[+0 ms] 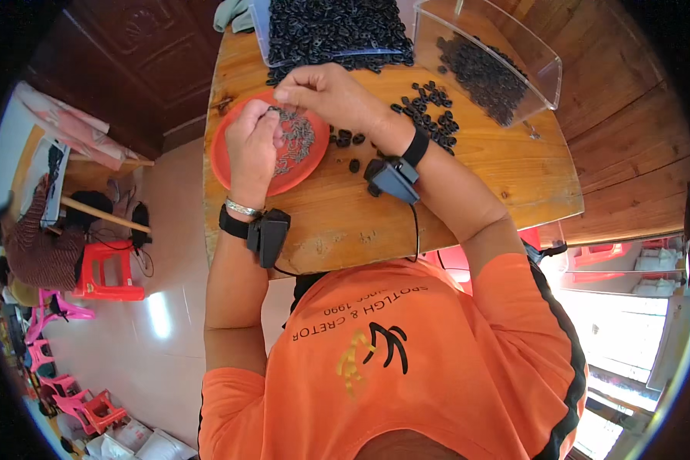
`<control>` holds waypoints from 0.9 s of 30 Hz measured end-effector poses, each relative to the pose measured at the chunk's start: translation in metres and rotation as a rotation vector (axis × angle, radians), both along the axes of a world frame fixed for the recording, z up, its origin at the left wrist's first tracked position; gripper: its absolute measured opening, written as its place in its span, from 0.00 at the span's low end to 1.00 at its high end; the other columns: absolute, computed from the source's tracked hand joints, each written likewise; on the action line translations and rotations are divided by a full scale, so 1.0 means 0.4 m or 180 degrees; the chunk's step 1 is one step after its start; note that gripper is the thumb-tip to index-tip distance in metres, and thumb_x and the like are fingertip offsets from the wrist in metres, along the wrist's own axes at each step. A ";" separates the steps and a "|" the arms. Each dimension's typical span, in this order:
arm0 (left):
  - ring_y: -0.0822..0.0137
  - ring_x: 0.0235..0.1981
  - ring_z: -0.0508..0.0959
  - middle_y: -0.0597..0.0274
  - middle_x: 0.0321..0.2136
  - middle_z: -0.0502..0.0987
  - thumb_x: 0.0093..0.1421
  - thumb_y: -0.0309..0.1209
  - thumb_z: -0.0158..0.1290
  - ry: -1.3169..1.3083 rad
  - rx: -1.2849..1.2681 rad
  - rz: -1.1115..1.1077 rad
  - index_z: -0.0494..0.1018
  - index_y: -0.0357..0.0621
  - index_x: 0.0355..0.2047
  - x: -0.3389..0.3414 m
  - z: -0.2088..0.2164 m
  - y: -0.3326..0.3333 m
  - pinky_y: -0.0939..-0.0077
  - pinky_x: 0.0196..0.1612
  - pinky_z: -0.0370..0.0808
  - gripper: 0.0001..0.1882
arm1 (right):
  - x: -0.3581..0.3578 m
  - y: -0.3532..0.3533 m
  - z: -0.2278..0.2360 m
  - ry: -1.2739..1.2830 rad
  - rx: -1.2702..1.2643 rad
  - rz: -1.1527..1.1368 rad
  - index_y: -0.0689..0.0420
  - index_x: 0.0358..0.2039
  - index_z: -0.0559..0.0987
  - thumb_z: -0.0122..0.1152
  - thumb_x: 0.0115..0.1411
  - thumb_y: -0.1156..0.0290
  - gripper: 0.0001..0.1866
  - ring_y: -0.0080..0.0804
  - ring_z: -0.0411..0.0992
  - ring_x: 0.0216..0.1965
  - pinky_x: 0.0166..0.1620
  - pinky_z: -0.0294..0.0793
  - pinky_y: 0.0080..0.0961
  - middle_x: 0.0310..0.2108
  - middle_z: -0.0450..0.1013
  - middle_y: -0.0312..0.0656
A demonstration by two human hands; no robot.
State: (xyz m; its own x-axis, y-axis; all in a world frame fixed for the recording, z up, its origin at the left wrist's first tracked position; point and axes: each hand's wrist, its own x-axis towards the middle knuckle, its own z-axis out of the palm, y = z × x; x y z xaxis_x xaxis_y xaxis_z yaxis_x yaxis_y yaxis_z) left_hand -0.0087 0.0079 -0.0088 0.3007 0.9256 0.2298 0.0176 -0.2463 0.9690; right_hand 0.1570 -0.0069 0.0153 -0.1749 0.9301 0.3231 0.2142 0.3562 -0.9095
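Between my two hands I hold a tiny part [272, 112] above an orange plate [226, 165]; it is too small to tell exactly what it is. My left hand [253, 149] is upright over the plate, fingers curled together and the tips pinching the part at the top. My right hand [326, 92] comes in from the right with the wrist bent, its thumb and forefinger pressed together at the same spot, so both sets of fingertips meet just above the plate's far edge.

The plate sits on a wooden table [475, 176] and carries a small heap of thin grey metal springs [299, 138]. Just to its right, small black rings [429, 115] lie scattered on the wood. Beyond my hands a clear plastic tray [333, 27] is full of the same black rings, and to its right a clear plastic bin [514, 54] leans on its side with more of them spilling from it.

Each wrist wears a black strap with a small black device: the left wrist device [267, 234] beside a silver bracelet [241, 208], the right wrist device [392, 180] hanging under my forearm. My orange shirt [437, 360] fills the lower foreground.
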 end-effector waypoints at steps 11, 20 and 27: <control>0.79 0.18 0.67 0.68 0.16 0.68 0.57 0.27 0.45 -0.0031 0.0127 -0.0105 0.67 0.37 0.24 -0.003 0.005 0.001 0.83 0.21 0.64 0.07 | 0.117 -0.091 -0.028 -0.2539 -0.0118 -0.0114 0.56 0.34 0.80 0.63 0.47 0.69 0.12 0.37 0.73 0.29 0.34 0.71 0.28 0.27 0.74 0.44; 0.78 0.18 0.66 0.67 0.15 0.67 0.57 0.27 0.44 0.0051 0.0058 -0.0100 0.67 0.38 0.23 -0.002 0.014 -0.008 0.82 0.21 0.63 0.07 | 0.092 -0.109 -0.055 -0.3312 0.0347 -0.0213 0.59 0.27 0.77 0.58 0.47 0.70 0.07 0.48 0.72 0.32 0.35 0.70 0.38 0.27 0.73 0.48; 0.80 0.18 0.67 0.68 0.16 0.68 0.58 0.27 0.44 0.0043 -0.0031 -0.0136 0.67 0.39 0.23 0.002 0.012 -0.006 0.85 0.21 0.63 0.07 | 0.079 -0.122 -0.037 -0.3673 0.0246 -0.0373 0.60 0.26 0.76 0.52 0.47 0.74 0.07 0.51 0.72 0.31 0.34 0.70 0.42 0.25 0.73 0.52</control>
